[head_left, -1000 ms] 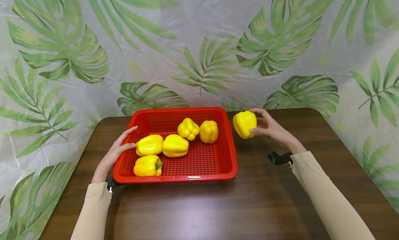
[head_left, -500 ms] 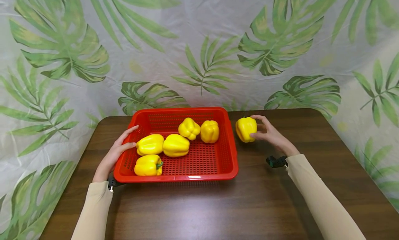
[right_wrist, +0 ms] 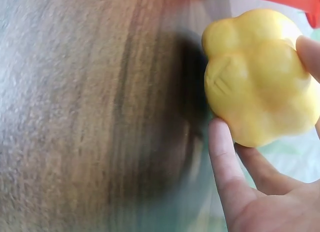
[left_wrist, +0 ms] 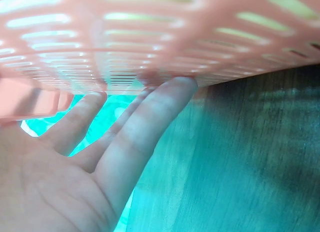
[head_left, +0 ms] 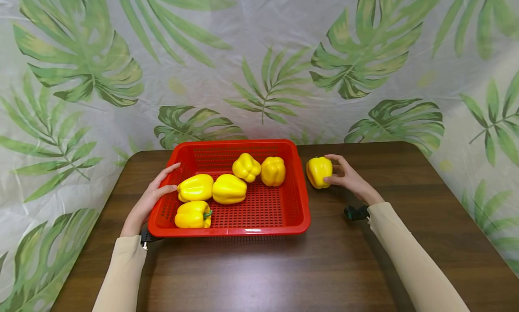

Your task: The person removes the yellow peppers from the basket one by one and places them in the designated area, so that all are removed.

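On the left, the left hand (head_left: 150,197) holds the side of a red perforated plastic basket (head_left: 263,232), thumb over the rim. The left wrist view shows its other fingers (left_wrist: 145,122) stretched against the slotted outer wall (left_wrist: 150,41). Several yellow bell peppers (head_left: 229,189) lie inside the basket. Just right of the basket, the right hand (head_left: 350,179) grips one more yellow bell pepper (head_left: 318,172) between thumb and fingers, low over the tabletop. From the right wrist, this pepper's lobed end (right_wrist: 260,81) faces the camera, with fingertips around its sides.
The dark wooden table (head_left: 259,276) carries the basket near its back edge. Behind it hangs a pale leaf-printed cloth (head_left: 275,42). Each wrist wears a black strap, the right one (head_left: 357,212) in plain sight.
The right hand has lowered the pepper toward the table beside the basket, bringing it slightly nearer the person. The left hand and the basket have stayed put.
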`<state>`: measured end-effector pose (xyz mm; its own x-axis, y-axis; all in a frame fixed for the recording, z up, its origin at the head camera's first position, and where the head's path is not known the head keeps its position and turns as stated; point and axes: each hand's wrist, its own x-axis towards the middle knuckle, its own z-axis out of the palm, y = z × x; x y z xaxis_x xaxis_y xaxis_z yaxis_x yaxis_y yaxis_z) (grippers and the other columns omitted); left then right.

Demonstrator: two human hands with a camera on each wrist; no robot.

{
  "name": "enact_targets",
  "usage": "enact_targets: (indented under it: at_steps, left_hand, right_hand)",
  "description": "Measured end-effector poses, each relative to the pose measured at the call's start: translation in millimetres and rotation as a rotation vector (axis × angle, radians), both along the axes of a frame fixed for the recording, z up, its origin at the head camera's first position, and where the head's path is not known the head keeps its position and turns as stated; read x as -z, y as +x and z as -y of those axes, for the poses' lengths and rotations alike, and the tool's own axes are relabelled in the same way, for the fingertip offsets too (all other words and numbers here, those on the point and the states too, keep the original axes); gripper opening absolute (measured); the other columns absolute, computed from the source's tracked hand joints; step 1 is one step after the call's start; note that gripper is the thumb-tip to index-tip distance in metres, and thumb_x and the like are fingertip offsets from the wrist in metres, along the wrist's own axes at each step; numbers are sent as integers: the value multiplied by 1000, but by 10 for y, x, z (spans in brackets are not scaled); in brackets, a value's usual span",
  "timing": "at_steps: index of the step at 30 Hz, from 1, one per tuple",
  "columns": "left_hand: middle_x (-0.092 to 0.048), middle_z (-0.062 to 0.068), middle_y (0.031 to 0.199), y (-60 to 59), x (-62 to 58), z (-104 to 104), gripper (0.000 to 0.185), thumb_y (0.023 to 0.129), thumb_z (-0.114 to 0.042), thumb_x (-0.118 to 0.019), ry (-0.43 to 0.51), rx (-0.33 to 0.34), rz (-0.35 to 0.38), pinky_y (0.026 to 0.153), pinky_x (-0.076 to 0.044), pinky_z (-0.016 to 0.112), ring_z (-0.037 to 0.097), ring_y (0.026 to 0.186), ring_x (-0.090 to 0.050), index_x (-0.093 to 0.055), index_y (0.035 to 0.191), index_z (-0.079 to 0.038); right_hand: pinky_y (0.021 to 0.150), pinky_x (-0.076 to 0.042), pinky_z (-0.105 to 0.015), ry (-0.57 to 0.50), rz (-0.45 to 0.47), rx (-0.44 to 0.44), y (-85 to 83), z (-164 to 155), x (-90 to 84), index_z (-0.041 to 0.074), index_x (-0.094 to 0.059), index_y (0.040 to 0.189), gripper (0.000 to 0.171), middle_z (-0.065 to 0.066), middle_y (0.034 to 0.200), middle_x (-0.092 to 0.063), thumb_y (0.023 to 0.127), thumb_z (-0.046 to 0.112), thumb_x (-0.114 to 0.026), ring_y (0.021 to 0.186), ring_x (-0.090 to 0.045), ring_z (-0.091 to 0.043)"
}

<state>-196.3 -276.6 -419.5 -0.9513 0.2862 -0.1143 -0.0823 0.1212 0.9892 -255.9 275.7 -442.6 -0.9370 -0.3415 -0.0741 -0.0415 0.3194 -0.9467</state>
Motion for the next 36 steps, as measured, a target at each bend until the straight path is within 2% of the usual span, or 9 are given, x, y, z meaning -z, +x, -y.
enact_targets:
  at_steps: [2, 4, 9, 13, 17, 23, 26, 32, 36]
  left_hand:
    - [-19, 19, 151, -2, 4, -1, 61, 99, -14, -46, 2, 1, -1, 87, -50, 43, 18, 114, -51, -19, 153, -22]
    - [-19, 18, 152, -2, 3, -3, 61, 100, -14, -46, 6, 3, -3, 87, -50, 42, 19, 114, -51, -19, 153, -22]
    - [-18, 18, 152, -3, 0, -8, 60, 100, -14, -45, 13, 4, -6, 88, -50, 42, 19, 115, -50, -19, 153, -23]
    - [-18, 18, 152, -8, 1, -6, 60, 100, -13, -44, 16, 7, -6, 88, -50, 42, 19, 115, -50, -19, 153, -23]
    - [-18, 18, 152, -13, -1, -4, 59, 100, -12, -44, 15, 7, -7, 88, -50, 42, 19, 115, -50, -20, 153, -23]
    - [-19, 18, 152, -10, -4, -4, 59, 100, -12, -44, 18, 0, -3, 87, -50, 41, 18, 114, -51, -20, 153, -23]
    - [-19, 17, 152, -8, -3, -3, 59, 100, -13, -45, 17, -2, -5, 87, -51, 40, 17, 114, -51, -20, 153, -22]
    - [-18, 17, 152, -5, 10, 0, 60, 100, -14, -45, 9, 3, -10, 87, -50, 41, 17, 114, -51, -19, 153, -22]
    - [-18, 18, 152, -4, 9, 1, 60, 100, -13, -44, 3, 4, -13, 87, -50, 41, 17, 114, -51, -19, 153, -22]
  right_hand:
    - [97, -38, -50, -4, -5, -1, -3, -5, 15, 11, -22, 146, 69, -26, 147, -23, 91, 11, -64, 132, -28, -45]
    - [97, -39, -49, -12, -7, -2, -8, -9, 22, 11, -21, 147, 70, -26, 148, -22, 91, 9, -64, 132, -29, -45]
    - [88, -45, -34, -28, -7, -9, -8, -21, 15, 12, -17, 149, 74, -29, 148, -19, 91, 6, -63, 130, -30, -49]
    - [86, -48, -27, -60, 8, -15, 5, -28, 6, 11, -16, 149, 73, -33, 147, -19, 92, 5, -62, 131, -28, -49]
    - [82, -49, -22, -66, 9, -9, 3, -45, 4, 9, -19, 148, 70, -31, 148, -18, 92, 7, -62, 133, -26, -47]
    - [83, -50, -25, -44, -21, 11, 12, -71, -59, 7, -25, 146, 66, -28, 148, -22, 92, 9, -63, 123, -39, -49]
    - [85, -50, -27, -50, -38, 20, 24, -81, -114, 6, -26, 145, 64, -29, 147, -24, 93, 9, -62, 123, -39, -49]
    - [81, -49, -18, -78, -80, 38, 32, -80, -206, 4, -28, 144, 60, -30, 144, -28, 93, 6, -60, 124, -38, -49]
    - [82, -48, -17, -97, -107, 41, 16, -52, -268, 3, -30, 144, 59, -29, 143, -32, 93, 6, -60, 124, -39, -47]
